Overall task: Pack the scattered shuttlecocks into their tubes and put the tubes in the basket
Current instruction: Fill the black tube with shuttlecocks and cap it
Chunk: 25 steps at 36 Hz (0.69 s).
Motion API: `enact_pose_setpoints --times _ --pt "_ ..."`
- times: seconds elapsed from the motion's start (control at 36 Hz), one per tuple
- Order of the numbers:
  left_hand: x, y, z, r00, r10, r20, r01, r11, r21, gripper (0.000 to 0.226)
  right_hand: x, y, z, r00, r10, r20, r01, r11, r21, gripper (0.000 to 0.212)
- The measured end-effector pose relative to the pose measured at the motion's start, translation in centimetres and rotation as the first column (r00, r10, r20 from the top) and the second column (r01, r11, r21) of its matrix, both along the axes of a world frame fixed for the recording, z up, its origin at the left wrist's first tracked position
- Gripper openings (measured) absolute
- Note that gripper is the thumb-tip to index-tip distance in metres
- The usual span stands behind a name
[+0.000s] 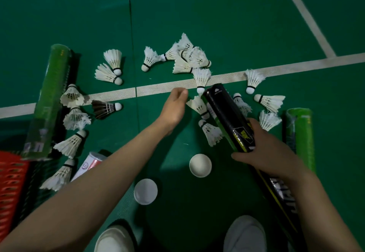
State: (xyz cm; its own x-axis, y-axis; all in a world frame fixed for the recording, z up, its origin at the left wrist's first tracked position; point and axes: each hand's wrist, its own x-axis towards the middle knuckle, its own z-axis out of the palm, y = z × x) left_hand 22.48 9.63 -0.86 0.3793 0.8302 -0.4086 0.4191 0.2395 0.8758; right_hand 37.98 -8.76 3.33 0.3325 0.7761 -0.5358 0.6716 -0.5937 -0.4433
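My right hand (262,151) grips a black shuttlecock tube (227,113) tilted over the green floor, its far end near a white shuttlecock (201,80) on the court line. My left hand (175,107) reaches forward just left of the tube's end, its fingers curled and holding nothing that I can see. Several white shuttlecocks (187,58) lie scattered across the floor, and one dark shuttlecock (104,108) lies at the left. A green tube (50,97) leans over the red basket (9,182) at the left. Another green tube (301,139) lies at the right.
Two white tube caps (200,165) (145,191) lie on the floor near my white shoes (245,234). A white and red tube (89,164) pokes out under my left forearm. White court lines (296,66) cross the floor.
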Motion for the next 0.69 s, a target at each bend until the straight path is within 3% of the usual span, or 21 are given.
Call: enact_pose_setpoints --times 0.11,0.22,0.28,0.44,0.56,0.69 --pt "1.1 1.0 -1.3 0.984 -0.126 -0.124 0.128 0.992 0.01 0.044 0.4 0.7 -0.3 0.999 -0.046 0.012 0.046 0.999 -0.017 0.104" --pt "1.8 1.5 -2.8 0.856 -0.38 -0.351 0.429 0.901 0.069 0.062 0.2 1.0 -0.4 0.999 -0.054 0.0 0.054 0.998 -0.026 0.107" --pt "1.8 1.5 -3.4 0.832 -0.393 -0.391 0.467 0.877 0.113 0.06 0.1 1.0 -0.4 0.999 -0.052 -0.009 0.051 0.998 -0.028 0.109" --pt "0.2 1.7 -4.1 0.926 -0.149 -0.346 0.233 0.949 0.214 0.025 -0.6 0.8 -0.5 0.998 -0.034 -0.048 0.034 0.999 -0.012 0.1" --pt "-2.4 2.0 -3.1 0.987 0.151 -0.059 -0.139 0.976 0.165 0.014 -1.7 1.0 0.1 0.988 -0.016 -0.153 0.02 0.999 0.03 0.076" --pt "-5.7 3.4 0.4 0.865 0.4 0.301 -0.425 0.905 0.016 0.019 -3.8 2.4 1.0 0.985 0.046 -0.167 -0.037 0.998 0.054 0.086"
